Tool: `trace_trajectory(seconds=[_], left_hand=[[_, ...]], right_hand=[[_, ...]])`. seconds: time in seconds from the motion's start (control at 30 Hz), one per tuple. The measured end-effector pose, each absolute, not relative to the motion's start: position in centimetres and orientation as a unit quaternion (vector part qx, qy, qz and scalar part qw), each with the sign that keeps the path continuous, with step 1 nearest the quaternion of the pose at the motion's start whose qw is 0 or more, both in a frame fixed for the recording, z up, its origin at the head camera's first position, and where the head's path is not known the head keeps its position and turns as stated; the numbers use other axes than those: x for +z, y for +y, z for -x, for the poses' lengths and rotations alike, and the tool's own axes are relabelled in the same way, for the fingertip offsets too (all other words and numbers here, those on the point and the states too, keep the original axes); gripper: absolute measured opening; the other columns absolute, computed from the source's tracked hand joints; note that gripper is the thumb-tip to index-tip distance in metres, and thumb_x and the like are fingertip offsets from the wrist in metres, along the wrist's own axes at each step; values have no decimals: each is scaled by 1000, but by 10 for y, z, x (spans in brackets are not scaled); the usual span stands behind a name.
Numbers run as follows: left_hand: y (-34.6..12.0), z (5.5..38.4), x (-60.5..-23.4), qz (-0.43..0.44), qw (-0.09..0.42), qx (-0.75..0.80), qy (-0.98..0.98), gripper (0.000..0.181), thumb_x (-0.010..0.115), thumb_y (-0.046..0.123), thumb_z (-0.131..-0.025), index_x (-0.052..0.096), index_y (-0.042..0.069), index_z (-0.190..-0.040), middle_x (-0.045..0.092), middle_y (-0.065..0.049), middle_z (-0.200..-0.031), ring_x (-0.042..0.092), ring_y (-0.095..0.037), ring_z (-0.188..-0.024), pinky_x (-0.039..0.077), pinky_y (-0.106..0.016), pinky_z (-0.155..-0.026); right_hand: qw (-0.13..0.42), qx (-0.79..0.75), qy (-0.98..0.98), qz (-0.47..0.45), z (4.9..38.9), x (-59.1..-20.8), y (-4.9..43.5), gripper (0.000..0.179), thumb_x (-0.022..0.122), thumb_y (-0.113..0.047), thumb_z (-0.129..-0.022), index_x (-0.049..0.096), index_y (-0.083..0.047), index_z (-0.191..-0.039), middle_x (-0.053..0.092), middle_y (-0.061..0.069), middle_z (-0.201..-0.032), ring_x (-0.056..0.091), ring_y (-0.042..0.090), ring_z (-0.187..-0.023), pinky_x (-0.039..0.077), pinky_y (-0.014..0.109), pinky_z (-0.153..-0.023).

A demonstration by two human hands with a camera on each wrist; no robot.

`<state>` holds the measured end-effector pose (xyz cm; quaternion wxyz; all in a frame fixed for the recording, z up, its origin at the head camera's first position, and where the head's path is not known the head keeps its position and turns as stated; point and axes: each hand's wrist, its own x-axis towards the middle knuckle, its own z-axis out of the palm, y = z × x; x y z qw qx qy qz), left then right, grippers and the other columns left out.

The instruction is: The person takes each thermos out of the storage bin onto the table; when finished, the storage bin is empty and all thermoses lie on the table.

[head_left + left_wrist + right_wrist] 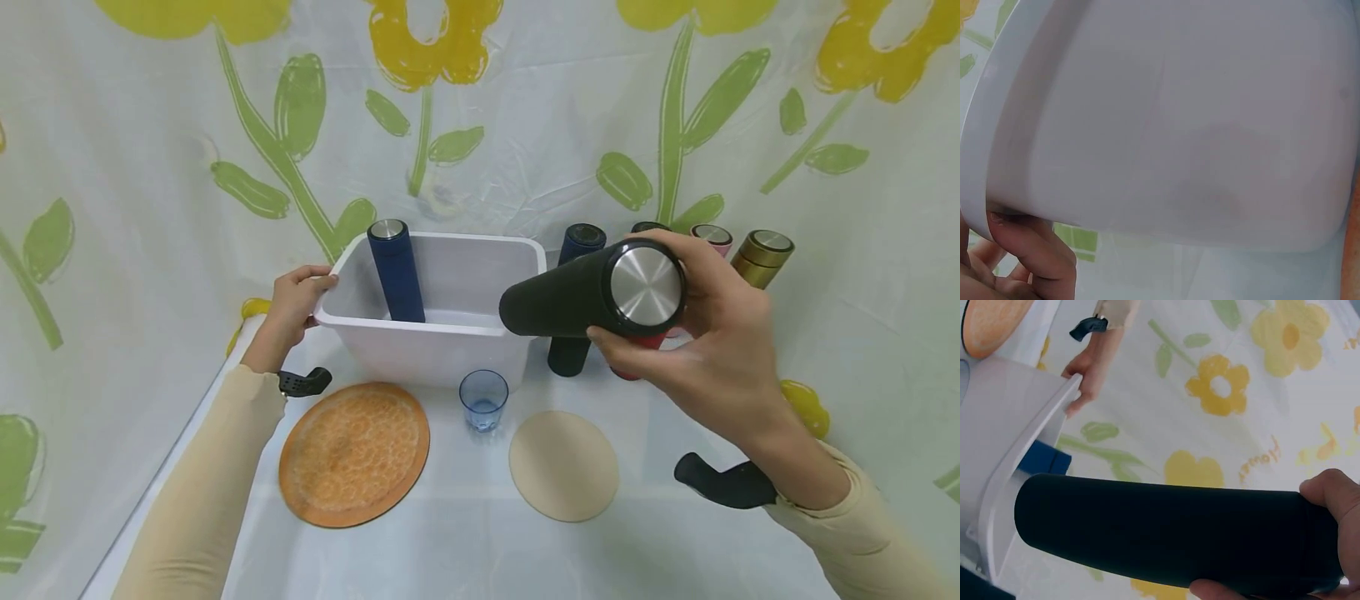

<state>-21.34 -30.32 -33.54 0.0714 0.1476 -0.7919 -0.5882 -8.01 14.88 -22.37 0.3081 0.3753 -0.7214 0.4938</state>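
Note:
My right hand [720, 342] grips a black thermos bottle [562, 296] near its silver-topped lid. The bottle is tilted almost flat, its base pointing left over the right rim of a white plastic bin [427, 354]. In the right wrist view the black bottle [1166, 534] spans the picture, with fingers and thumb at its lid end. The left hand [295, 304] holds the bin's left rim; in the left wrist view its fingers [1038, 256] curl under that rim. A blue thermos [397, 275] stands leaning inside the bin.
Right of the bin stand several more bottles: a dark blue one [583, 242], a gold one [763, 254] and a pink one [712, 237], partly hidden by the hand. In front lie an orange round mat [356, 454], a blue glass [483, 404] and a beige disc [564, 467].

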Motion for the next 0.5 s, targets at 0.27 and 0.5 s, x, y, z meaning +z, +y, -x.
trace_trajectory(seconds=[0.27, 0.5], left_hand=[[-302, 213, -333, -147, 68, -586, -794, 44, 57, 29, -101, 54, 5, -138, 53, -13, -129, 62, -13, -84, 54, -21, -59], [-302, 213, -333, -151, 63, -590, -791, 45, 57, 29, -101, 53, 6, -139, 51, -12, -130, 61, -13, -86, 55, -22, -62]], right_hand=[[315, 492, -731, -352, 77, -232, 167, 82, 84, 24, -47, 60, 11, -123, 64, 13, -109, 65, 17, -89, 54, 18, -78], [316, 473, -751, -335, 76, -240, 184, 81, 84, 23, -47, 61, 9, -123, 66, 10, -111, 65, 15, -89, 53, 15, -75]])
